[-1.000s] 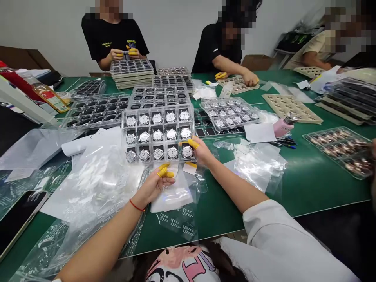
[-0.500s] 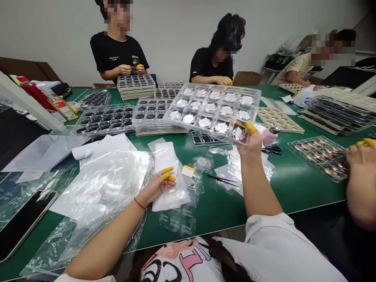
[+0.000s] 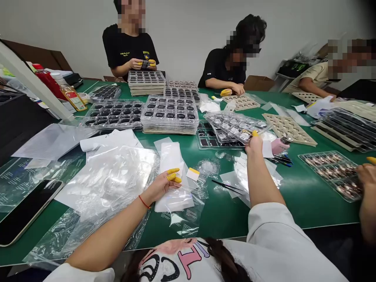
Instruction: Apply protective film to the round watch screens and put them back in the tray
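Note:
My right hand (image 3: 255,145), a yellow cot on a finger, grips the near right corner of a clear plastic tray (image 3: 232,124) with rows of round silvery parts. The tray tilts above another clear tray that holds dark square parts (image 3: 207,141). Lying on a stack of white paper strips (image 3: 172,199), my left hand (image 3: 164,183) has its yellow-tipped fingers stretched out and apart. Just right of those fingers is a small white-and-yellow card (image 3: 193,174). Black tweezers (image 3: 227,187) lie between my two arms.
Clear plastic sheets (image 3: 117,172) and a phone (image 3: 29,211) are at left. Stacked trays of black parts (image 3: 170,117) stand behind. A pink bottle (image 3: 279,145), pens and a beige tray (image 3: 289,127) lie right. A co-worker's hand (image 3: 368,176) is beside a copper-coloured parts tray (image 3: 331,168); others work opposite.
My right hand has lowered the tray of silvery parts from raised in the air down to the tray of dark parts. My left hand stays on the paper strips. The view has shifted slightly.

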Available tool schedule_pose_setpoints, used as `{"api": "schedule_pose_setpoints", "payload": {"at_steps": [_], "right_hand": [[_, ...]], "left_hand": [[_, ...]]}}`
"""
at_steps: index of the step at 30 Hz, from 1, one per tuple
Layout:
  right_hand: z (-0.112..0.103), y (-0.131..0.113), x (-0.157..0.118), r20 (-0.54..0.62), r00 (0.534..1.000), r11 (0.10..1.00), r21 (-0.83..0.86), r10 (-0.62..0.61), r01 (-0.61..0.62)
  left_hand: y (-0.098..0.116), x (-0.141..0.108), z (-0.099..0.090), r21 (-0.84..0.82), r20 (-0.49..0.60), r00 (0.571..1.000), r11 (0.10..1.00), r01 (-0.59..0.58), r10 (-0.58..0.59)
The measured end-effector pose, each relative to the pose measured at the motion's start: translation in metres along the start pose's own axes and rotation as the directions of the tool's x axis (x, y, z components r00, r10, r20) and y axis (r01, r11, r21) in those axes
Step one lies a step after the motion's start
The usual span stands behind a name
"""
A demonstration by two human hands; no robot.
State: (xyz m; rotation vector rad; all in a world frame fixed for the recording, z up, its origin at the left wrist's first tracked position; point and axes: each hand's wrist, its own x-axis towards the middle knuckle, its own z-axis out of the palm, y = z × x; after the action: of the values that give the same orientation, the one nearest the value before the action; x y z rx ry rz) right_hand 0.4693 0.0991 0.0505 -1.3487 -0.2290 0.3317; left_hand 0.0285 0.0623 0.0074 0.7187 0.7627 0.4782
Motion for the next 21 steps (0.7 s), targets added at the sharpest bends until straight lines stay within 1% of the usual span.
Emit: {"api": "schedule_pose_setpoints", "payload": {"at_steps": [1, 3, 4, 5, 7, 8, 9, 10, 11, 13, 14, 15, 16, 17, 18, 19, 20, 21], "right_hand": [[-0.003, 0.003, 0.000, 0.017, 0.997, 0.994, -0.083, 0.071, -0.069], [-0.014, 0.006, -0.002, 0.029, 0.978, 0.947, -0.259, 0.207, -0.193], [-0.021, 0.005, -0.005, 0.019, 0.972, 0.914, -0.345, 0.235, -0.214], [-0.026, 0.002, -0.009, 0.010, 0.972, 0.881, -0.426, 0.234, -0.207], [-0.029, -0.007, -0.020, 0.024, 0.987, 0.820, -0.561, 0.156, -0.116], [-0.025, -0.013, -0.026, 0.059, 0.994, 0.789, -0.613, 0.094, -0.038], [-0.015, -0.018, -0.034, 0.113, 0.993, 0.758, -0.650, 0.026, 0.054], [0.000, -0.024, -0.042, 0.180, 0.983, 0.725, -0.672, -0.038, 0.151], [0.020, -0.030, -0.050, 0.267, 0.959, 0.692, -0.676, -0.093, 0.255], [0.070, -0.038, -0.068, 0.426, 0.885, 0.635, -0.635, -0.187, 0.440], [0.098, -0.041, -0.076, 0.515, 0.824, 0.588, -0.599, -0.238, 0.544], [0.125, -0.043, -0.082, 0.666, 0.691, 0.436, -0.552, -0.283, 0.711], [0.150, -0.043, -0.088, 0.780, 0.579, 0.298, -0.508, -0.240, 0.808], [0.172, -0.043, -0.092, 0.840, 0.526, 0.191, -0.498, -0.137, 0.846], [0.191, -0.041, -0.094, 0.865, 0.501, 0.098, -0.496, -0.031, 0.863], [0.207, -0.038, -0.095, 0.866, 0.495, 0.025, -0.498, 0.068, 0.867], [0.219, -0.035, -0.095, 0.854, 0.504, -0.023, -0.505, 0.131, 0.863], [0.228, -0.032, -0.094, 0.840, 0.515, -0.060, -0.513, 0.169, 0.856]], "left_hand": [[0.000, 0.001, 0.000, -0.004, 0.000, 1.000, 1.000, 0.000, 0.000], [0.000, 0.002, 0.001, -0.017, 0.007, 1.000, 1.000, 0.001, -0.001], [0.000, 0.003, 0.001, -0.023, 0.009, 1.000, 1.000, 0.003, -0.003], [0.000, 0.004, 0.001, -0.029, 0.012, 1.000, 1.000, 0.006, -0.006], [0.001, 0.006, 0.001, -0.037, 0.017, 1.000, 0.999, 0.015, -0.015], [0.001, 0.007, 0.001, -0.040, 0.017, 1.000, 0.999, 0.021, -0.020], [0.001, 0.007, 0.001, -0.042, 0.017, 1.000, 0.999, 0.027, -0.026], [0.001, 0.008, 0.001, -0.043, 0.017, 0.999, 0.999, 0.032, -0.032], [0.001, 0.009, 0.001, -0.045, 0.017, 0.999, 0.998, 0.035, -0.034], [0.002, 0.010, 0.000, -0.049, 0.019, 0.999, 0.998, 0.029, -0.028], [0.003, 0.011, 0.000, -0.048, 0.021, 0.999, 0.999, 0.025, -0.024], [0.004, 0.011, 0.000, -0.044, 0.024, 1.000, 0.999, 0.021, -0.020], [0.004, 0.011, 0.000, -0.036, 0.024, 1.000, 0.999, 0.017, -0.016], [0.004, 0.011, -0.001, -0.027, 0.025, 1.000, 1.000, 0.014, -0.014], [0.005, 0.010, -0.001, -0.019, 0.025, 1.000, 1.000, 0.013, -0.013], [0.005, 0.010, -0.001, -0.013, 0.024, 1.000, 1.000, 0.013, -0.013], [0.005, 0.010, -0.001, -0.009, 0.024, 1.000, 1.000, 0.014, -0.014], [0.005, 0.010, -0.001, -0.005, 0.024, 1.000, 1.000, 0.019, -0.019]]}}
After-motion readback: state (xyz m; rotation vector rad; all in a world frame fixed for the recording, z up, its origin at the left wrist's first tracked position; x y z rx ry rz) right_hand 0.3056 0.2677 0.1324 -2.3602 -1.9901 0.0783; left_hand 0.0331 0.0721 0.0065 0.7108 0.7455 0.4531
